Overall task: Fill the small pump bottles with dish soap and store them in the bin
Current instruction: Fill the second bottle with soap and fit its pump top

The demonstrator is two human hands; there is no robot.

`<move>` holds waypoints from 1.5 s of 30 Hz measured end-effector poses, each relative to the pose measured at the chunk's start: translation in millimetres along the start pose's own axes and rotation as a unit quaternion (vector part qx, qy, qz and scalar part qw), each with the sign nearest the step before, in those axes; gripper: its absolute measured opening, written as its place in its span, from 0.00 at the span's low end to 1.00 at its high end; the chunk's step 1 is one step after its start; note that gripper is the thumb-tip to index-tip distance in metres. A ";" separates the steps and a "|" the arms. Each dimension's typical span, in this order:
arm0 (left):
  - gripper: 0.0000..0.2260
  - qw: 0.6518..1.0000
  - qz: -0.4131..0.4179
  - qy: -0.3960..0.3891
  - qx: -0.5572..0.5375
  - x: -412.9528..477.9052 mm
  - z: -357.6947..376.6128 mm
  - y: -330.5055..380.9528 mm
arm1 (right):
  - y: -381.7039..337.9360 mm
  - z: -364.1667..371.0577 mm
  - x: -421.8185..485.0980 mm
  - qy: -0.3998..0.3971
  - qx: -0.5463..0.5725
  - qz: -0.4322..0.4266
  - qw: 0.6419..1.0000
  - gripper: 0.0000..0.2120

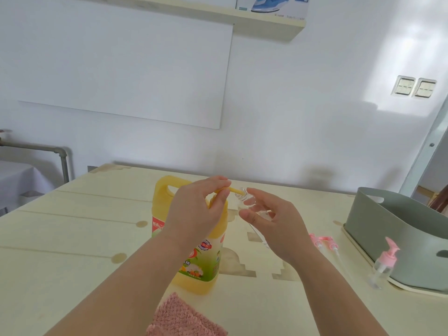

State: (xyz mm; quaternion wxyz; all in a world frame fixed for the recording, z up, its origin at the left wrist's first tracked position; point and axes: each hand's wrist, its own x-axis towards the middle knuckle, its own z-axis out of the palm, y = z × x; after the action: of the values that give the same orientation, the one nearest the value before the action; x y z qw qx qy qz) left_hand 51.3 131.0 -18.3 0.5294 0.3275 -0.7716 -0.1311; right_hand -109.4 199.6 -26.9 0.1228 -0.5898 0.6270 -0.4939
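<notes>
I am pinching the yellow nozzle (234,189) of the jug (194,253) with my left hand (201,207), fingers curled over the pump. My right hand (269,217) is gripping the clear bottle (242,195), fingers wrapped round its body. I am holding it tilted in the air beside the jug, above the worktop (84,238), with its mouth right at the nozzle tip. I cannot tell whether the tip is inside the neck.

As I see it, the main risk is soap missing that narrow mouth. If I am pressing the pump while the tip is sitting off-centre, the stream is going over my fingers and onto the wood. The tilt could also be letting soap run back out as the bottle fills. Slippery fingers would be loosening my grip on the smooth plastic. Pressing hard with one hand could be rocking the jug, since nothing else is steadying it.

The cloth (184,316) is lying near the front edge, close enough for wiping. Two loose pumps (323,241) are lying to my right, and a capped bottle (384,265) is standing just beside the bin (400,221).

The worktop is pale wood with plank seams and round plugs. Behind it, a white wall is carrying a board (121,69), a shelf (266,23) with an iron box (271,6), and two switches (414,87).
</notes>
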 end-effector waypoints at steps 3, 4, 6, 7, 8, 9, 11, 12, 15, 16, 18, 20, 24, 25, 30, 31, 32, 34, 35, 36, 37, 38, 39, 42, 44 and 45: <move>0.09 0.998 -0.041 -0.042 0.010 8.4 -9.0 8.8 | -4.5 -3.6 0.6 -0.001 -0.015 -0.003 1.000 0.20; 0.09 0.997 -0.051 -0.055 0.013 12.4 -12.7 11.3 | -6.7 -5.2 1.1 -0.002 -0.022 -0.005 1.000 0.20; 0.08 0.995 -0.060 -0.083 0.018 21.1 -21.0 15.1 | -11.4 -7.8 2.4 -0.001 -0.030 -0.007 1.000 0.19; 0.08 0.993 -0.061 -0.098 0.020 24.8 -24.7 16.0 | -12.9 -8.6 2.9 0.000 -0.032 -0.008 0.999 0.19; 0.07 0.992 -0.061 -0.112 0.022 27.8 -27.6 16.2 | -13.7 -9.1 3.0 0.001 -0.035 -0.009 0.999 0.19; 0.07 0.990 -0.060 -0.123 0.022 29.7 -29.4 15.9 | -13.8 -9.1 3.1 0.001 -0.036 -0.009 0.999 0.20; 0.07 0.991 -0.053 -0.122 0.019 28.9 -28.5 13.5 | -13.0 -7.9 1.9 0.003 -0.029 -0.007 1.000 0.20; 0.07 0.993 -0.047 -0.109 0.015 26.1 -26.3 11.6 | -12.2 -6.9 0.9 0.005 -0.023 -0.006 1.000 0.19; 0.06 0.998 -0.027 -0.053 -0.015 13.6 -16.7 5.1 | -9.7 -2.8 -2.2 0.010 -0.001 -0.001 1.000 0.19; 0.06 0.999 -0.020 -0.037 -0.029 10.3 -13.1 2.9 | -8.9 -1.7 -2.9 0.011 0.008 0.002 1.000 0.18; 0.06 0.999 -0.013 -0.017 -0.044 5.9 -7.4 -0.2 | -6.5 0.1 -4.0 0.012 0.018 0.004 1.000 0.18; 0.07 0.999 -0.019 -0.009 -0.049 2.8 -2.3 -1.8 | -3.5 1.5 -5.1 0.014 0.017 0.006 1.000 0.19; 0.07 0.999 -0.017 0.004 -0.045 -2.4 3.6 -3.4 | 1.2 4.3 -5.9 0.016 0.012 0.006 1.000 0.19; 0.07 0.999 -0.016 0.005 -0.044 -2.9 3.8 -3.3 | 2.0 4.5 -5.9 0.017 0.013 0.007 1.000 0.19; 0.08 0.999 -0.021 -0.019 -0.020 -0.5 -0.4 2.0 | 0.8 3.2 -5.4 0.010 0.007 0.004 1.000 0.21; 0.08 0.999 -0.031 -0.030 -0.018 1.0 -2.2 3.5 | -0.2 2.8 -5.3 0.007 0.008 0.005 1.000 0.21; 0.08 0.998 -0.044 -0.041 -0.018 3.3 -4.9 5.2 | -1.8 2.3 -5.3 0.005 0.007 0.004 1.000 0.21; 0.08 0.996 -0.061 -0.057 -0.019 9.6 -11.5 8.9 | -5.7 1.3 -4.5 0.010 0.003 0.000 1.000 0.20; 0.08 0.996 -0.061 -0.063 -0.016 13.2 -14.6 10.8 | -7.9 0.9 -3.8 0.014 0.005 -0.002 1.000 0.20; 0.08 0.996 -0.059 -0.067 -0.011 16.5 -17.1 12.7 | -9.5 0.7 -3.1 0.017 0.007 -0.004 1.000 0.20; 0.08 0.996 -0.057 -0.073 -0.007 19.1 -19.2 14.0 | -10.7 0.4 -2.5 0.019 0.007 -0.007 1.000 0.20; 0.08 0.995 -0.056 -0.079 -0.005 21.0 -20.2 14.7 | -11.2 0.4 -2.2 0.021 0.006 -0.010 1.000 0.21; 0.07 0.995 -0.056 -0.082 -0.006 21.8 -20.3 14.8 | -11.5 0.4 -2.4 0.024 0.006 -0.012 1.000 0.21; 0.06 0.997 -0.045 -0.051 -0.026 16.4 -14.6 11.9 | -10.5 2.1 -3.6 0.029 0.011 -0.014 0.999 0.21; 0.06 0.999 -0.012 0.001 -0.032 7.5 -6.8 8.4 | -8.6 3.8 -4.5 0.031 0.017 -0.012 0.999 0.21; 0.06 0.999 0.007 0.027 -0.036 3.0 -2.5 6.6 | -7.6 4.6 -4.8 0.031 0.020 -0.011 0.999 0.20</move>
State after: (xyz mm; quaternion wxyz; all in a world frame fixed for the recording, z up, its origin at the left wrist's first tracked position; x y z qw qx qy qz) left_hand 50.4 134.4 -11.4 0.5622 0.3068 -0.7539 -0.1462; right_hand -100.0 202.9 -25.4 0.1098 -0.5784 0.6143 -0.5254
